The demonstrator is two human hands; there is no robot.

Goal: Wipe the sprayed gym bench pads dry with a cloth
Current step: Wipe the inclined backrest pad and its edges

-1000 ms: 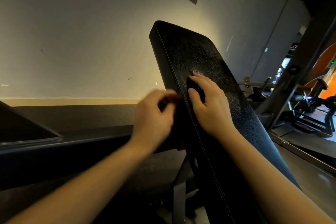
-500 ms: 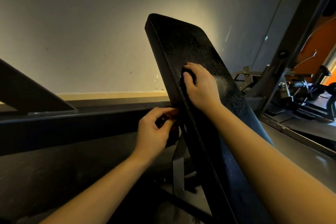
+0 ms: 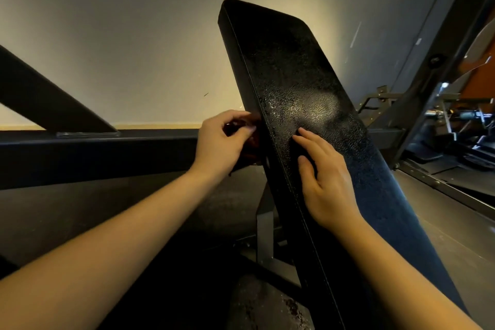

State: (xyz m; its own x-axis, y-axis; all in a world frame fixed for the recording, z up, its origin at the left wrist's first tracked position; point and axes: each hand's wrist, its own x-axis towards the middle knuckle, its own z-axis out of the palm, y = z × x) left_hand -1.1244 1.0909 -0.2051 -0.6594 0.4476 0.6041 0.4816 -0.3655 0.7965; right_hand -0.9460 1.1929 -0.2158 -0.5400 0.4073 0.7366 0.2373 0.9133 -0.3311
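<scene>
The right grip (image 3: 326, 179), flat-fingered on the dark cloth (image 3: 296, 149), has slid down the black textured vinyl bench pad (image 3: 289, 61). The sheen above it suggests more wiping is needed. The left grip (image 3: 222, 142) pinches a dark lump (image 3: 250, 139) at the pad's edge.

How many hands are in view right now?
2. The left hand curls against the left edge of the black back pad; the right hand lies flat on the pad's face, just beside it. No other seems hidden.
</scene>
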